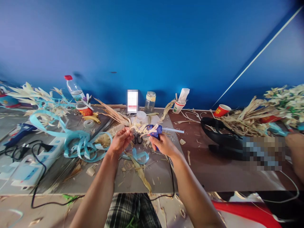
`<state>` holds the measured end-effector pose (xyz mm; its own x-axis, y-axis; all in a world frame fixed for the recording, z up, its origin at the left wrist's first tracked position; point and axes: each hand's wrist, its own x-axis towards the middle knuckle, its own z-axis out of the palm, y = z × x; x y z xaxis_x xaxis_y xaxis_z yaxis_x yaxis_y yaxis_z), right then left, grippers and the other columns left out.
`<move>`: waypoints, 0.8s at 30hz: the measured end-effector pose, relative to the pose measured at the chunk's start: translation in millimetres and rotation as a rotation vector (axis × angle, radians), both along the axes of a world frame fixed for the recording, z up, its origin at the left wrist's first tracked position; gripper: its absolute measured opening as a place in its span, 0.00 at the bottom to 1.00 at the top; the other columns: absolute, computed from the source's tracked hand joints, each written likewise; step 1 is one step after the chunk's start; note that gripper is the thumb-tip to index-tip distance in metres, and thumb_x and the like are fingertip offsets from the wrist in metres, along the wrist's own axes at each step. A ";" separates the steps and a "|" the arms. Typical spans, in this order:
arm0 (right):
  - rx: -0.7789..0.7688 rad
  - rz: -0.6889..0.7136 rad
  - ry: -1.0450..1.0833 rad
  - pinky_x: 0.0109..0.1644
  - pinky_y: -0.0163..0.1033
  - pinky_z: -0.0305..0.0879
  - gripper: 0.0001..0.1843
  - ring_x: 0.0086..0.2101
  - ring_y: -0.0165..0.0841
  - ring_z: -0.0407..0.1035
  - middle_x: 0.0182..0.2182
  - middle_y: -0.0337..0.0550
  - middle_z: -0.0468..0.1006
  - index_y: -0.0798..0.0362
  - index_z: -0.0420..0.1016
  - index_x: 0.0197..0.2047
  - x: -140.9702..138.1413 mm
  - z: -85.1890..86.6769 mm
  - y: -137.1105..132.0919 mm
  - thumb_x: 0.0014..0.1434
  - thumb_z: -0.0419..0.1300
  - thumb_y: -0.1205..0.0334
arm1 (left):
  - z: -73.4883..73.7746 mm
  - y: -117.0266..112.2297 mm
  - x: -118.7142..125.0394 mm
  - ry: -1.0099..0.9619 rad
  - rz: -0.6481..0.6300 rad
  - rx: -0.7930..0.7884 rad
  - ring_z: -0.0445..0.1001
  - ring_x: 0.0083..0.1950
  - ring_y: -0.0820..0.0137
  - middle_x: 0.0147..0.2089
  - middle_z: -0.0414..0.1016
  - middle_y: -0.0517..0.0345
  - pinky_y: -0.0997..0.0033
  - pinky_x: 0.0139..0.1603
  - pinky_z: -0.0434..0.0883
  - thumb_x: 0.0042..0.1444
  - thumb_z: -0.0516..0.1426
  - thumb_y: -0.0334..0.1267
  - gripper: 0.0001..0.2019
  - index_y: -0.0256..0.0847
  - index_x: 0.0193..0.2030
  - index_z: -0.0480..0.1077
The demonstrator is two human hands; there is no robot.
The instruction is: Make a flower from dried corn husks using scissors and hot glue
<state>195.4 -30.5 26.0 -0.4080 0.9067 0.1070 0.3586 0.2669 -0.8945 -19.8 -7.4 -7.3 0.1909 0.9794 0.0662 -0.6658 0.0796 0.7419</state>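
My right hand (165, 145) is wrapped round a blue hot glue gun (156, 130). A pale glue stick (175, 130) juts out of its back to the right. Opposite it, my left hand (121, 140) pinches pale dried husk strips (138, 127), which reach across to the front of the glue gun. The nozzle is hidden among the strips. Beneath the hands lie black-handled scissors (137, 139) and a loop of light blue ribbon (140, 156). One long husk strip (140, 174) trails toward the table's front edge.
Tangled blue ribbon (83, 144), a white power strip (48, 161) and another glue gun (20, 134) lie left. Behind stand a glass jar (150, 101), a paper cup (179, 107) and a bottle (74, 88). A black object (217, 129) and another person's arm (295, 152) are right.
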 end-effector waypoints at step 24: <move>-0.038 0.015 0.024 0.23 0.29 0.56 0.21 0.16 0.25 0.61 0.13 0.34 0.66 0.54 0.62 0.23 -0.3 -5.0 0.3 0.59 0.50 0.47 | -3.0 2.1 -1.7 0.027 0.007 -0.025 0.61 0.24 0.81 0.24 0.65 0.61 0.76 0.32 0.66 0.46 0.63 0.32 0.08 0.35 0.27 0.68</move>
